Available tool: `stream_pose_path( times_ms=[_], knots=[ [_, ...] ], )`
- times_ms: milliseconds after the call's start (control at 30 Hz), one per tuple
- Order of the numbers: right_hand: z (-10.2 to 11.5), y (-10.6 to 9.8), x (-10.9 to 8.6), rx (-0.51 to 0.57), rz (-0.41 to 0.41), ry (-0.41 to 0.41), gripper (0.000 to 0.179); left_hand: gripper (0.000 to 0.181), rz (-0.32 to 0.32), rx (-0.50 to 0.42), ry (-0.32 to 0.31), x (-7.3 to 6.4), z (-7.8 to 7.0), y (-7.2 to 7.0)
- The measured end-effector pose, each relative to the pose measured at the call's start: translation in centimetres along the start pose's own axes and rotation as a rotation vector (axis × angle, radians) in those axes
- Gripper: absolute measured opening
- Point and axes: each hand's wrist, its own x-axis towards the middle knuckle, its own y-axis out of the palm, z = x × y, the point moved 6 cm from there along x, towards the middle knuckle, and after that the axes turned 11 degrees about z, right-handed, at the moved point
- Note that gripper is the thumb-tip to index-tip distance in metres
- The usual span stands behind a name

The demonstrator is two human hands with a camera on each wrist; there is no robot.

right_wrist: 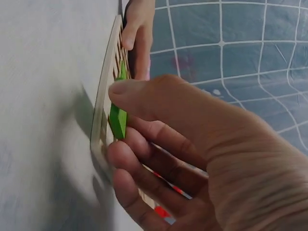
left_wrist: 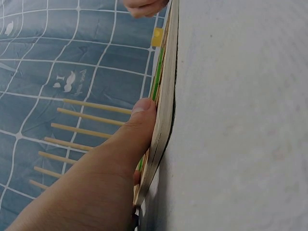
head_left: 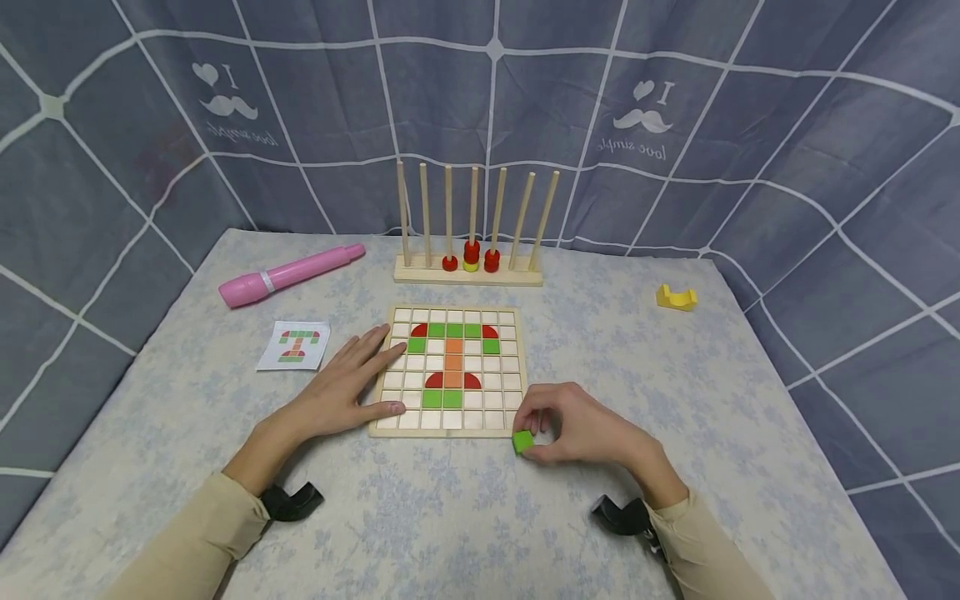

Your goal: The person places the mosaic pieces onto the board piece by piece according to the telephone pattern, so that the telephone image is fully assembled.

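A square wooden grid board (head_left: pixel 491 408) lies mid-table, its cells filled with white, green, orange and red tiles that form a figure. My left hand (head_left: pixel 345 387) rests flat on the board's left side, fingers spread, the thumb near its lower left part. In the left wrist view the left thumb (left_wrist: pixel 137 127) lies along the board's edge. At the lower right corner, my right hand (head_left: pixel 581 425) pinches a green square tile (head_left: pixel 522 442) between thumb and fingers. The right wrist view shows the green tile (right_wrist: pixel 118 120) tilted under the thumb.
Left of the board lies a picture card (head_left: pixel 293 345) with a similar figure. A pink tube-like object (head_left: pixel 292 273) lies behind it. A pegged wooden stand (head_left: pixel 468 275) with red and yellow beads stands behind the board. At right sits a yellow notched block (head_left: pixel 677 298).
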Motion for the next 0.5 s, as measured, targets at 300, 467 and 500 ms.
stream_pose_path(
  times_ms=[300, 467, 500],
  knots=[
    [0.3, -0.8, 3.5, -0.059, -0.054, 0.052, 0.019, 0.094, 0.008, -0.014, -0.002, -0.1, 0.1, 0.0],
    [1.1, -1.1, 5.5, -0.137, -0.145, 0.031, 0.020, 0.095, 0.018, -0.017, -0.008, -0.1, 0.0, -0.1],
    [1.2, -1.1, 5.8, -0.147, -0.154, 0.027, 0.020, 0.095, 0.019, -0.018, -0.010, 0.0, -0.1, -0.2]
  ],
)
